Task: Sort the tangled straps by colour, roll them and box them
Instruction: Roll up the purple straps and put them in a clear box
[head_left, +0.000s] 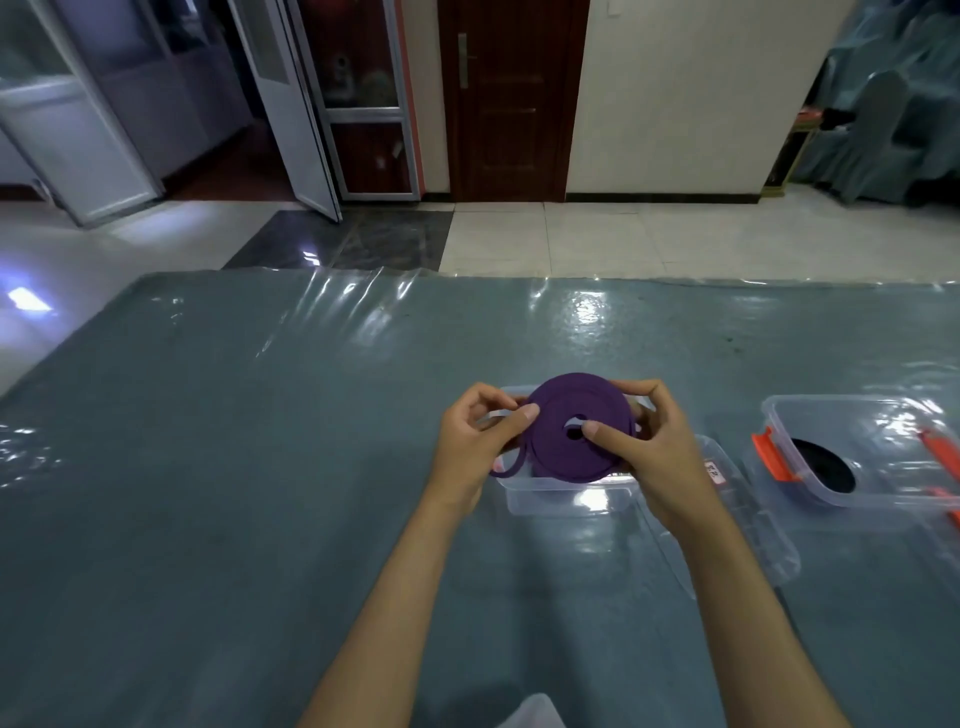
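Holding a purple roll (566, 426) just above an open clear box (563, 496) on the table (260, 467). Left hand (478, 447) pinching the roll's left edge, fingers curled, thumb laid on the coil face. Right hand (644, 447) gripping the right side, thumb pressed near the centre hole, fingers wrapped behind.

To finish well, probably: keep both thumbs flat on the face so the turns do not spring, tuck the loose tail (506, 467) hanging at the lower left against the coil, then lower the disc level into the box and let go only once it sits on the bottom.

Flat webbing, deep purple, wound into a fairly tight disc with a small open hole in the middle; outer turn slightly slack. Lid (748, 530) lying beside the box to the right. Further right, a second box (883, 452) with orange clips, a black roll (826, 467) inside.
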